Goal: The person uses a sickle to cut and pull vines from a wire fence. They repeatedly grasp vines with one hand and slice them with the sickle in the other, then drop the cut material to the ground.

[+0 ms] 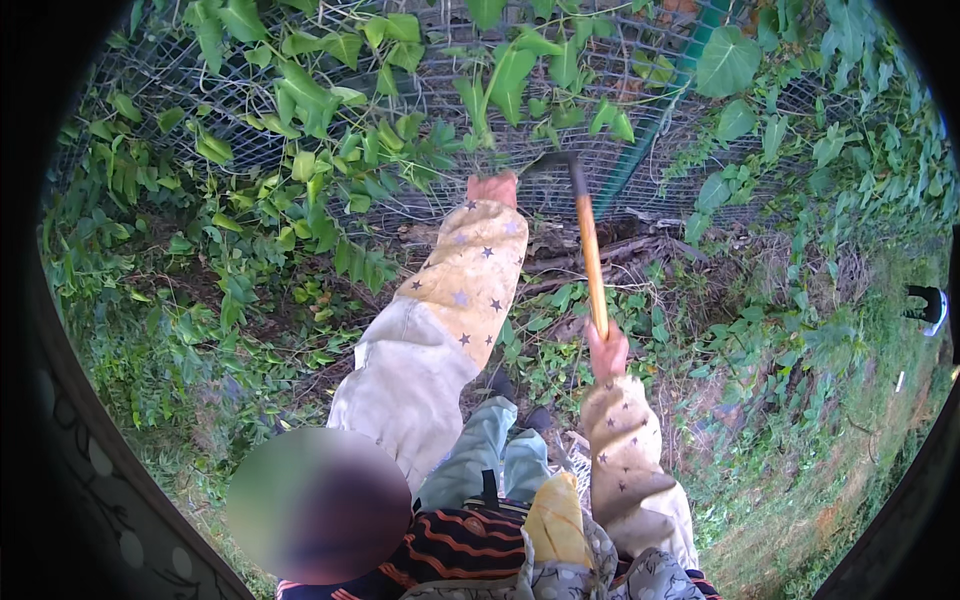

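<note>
My right hand (609, 351) is closed around the lower end of a sickle's wooden handle (591, 262). The handle points up and away from me. Its dark metal blade (556, 159) bends left, close beside my left hand (493, 189). That left arm is stretched out to the fence, and the hand grips a bunch of green vine stems (486, 154) in front of the mesh; its fingertips are hidden. Both forearms wear cream sleeve covers (480, 262) printed with stars.
Leafy vines (307, 97) climb a wire mesh fence (247, 142) with a slanting green post (660, 112). Dead wood (622, 251) lies at its foot. Low plants (210, 330) cover the ground around my feet. A shoe (934, 311) shows at the far right.
</note>
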A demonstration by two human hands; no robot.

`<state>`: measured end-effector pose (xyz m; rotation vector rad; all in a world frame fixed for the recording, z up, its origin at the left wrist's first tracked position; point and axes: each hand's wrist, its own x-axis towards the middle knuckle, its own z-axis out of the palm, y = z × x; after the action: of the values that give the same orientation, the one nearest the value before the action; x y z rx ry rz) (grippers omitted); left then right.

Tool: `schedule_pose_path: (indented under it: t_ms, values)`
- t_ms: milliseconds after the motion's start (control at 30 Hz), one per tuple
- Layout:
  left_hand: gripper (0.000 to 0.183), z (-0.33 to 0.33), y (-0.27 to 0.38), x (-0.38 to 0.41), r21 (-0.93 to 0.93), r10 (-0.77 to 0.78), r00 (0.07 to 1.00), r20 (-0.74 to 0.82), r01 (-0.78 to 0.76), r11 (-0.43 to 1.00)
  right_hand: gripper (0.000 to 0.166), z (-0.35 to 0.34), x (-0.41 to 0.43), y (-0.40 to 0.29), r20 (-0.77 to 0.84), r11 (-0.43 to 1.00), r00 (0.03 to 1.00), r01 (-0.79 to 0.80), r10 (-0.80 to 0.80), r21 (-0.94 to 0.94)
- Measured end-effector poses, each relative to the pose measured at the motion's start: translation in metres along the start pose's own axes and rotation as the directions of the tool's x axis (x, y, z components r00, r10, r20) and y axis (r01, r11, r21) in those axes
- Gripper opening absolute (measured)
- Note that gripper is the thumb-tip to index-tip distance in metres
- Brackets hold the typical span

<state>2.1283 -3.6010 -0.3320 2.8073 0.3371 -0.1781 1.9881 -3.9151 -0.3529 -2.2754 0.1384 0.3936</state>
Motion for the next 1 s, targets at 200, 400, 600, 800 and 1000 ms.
schedule_pose_path:
  t_ms: [200,400,600,800,1000]
  values:
    - [0.023,0.070,-0.090,-0.130,0.114,-0.102,0.992,0.069,0.094,0.989,0.031,-0.016,-0.128,0.074,0.089,0.909,0.919,-0.394,0.385,0.139]
    - [0.006,0.042,-0.158,-0.277,0.200,-0.153,0.963,-0.221,0.199,0.960,0.021,-0.012,-0.143,0.074,0.122,0.812,0.918,-0.392,0.378,0.432]
    - [0.006,-0.033,-0.128,-0.309,0.042,-0.101,0.921,-0.375,0.126,0.991,0.021,0.003,-0.105,-0.059,0.231,0.769,0.962,-0.257,0.146,0.585]
    - [0.007,-0.080,-0.094,-0.303,-0.080,-0.039,0.877,-0.478,0.000,0.997,0.021,0.069,-0.064,-0.207,0.377,0.793,0.914,-0.117,-0.149,0.597]
    - [0.008,-0.090,-0.084,-0.327,-0.104,-0.125,0.875,-0.468,0.086,0.991,0.033,0.111,-0.080,-0.127,0.427,0.970,0.873,0.239,-0.236,0.047]
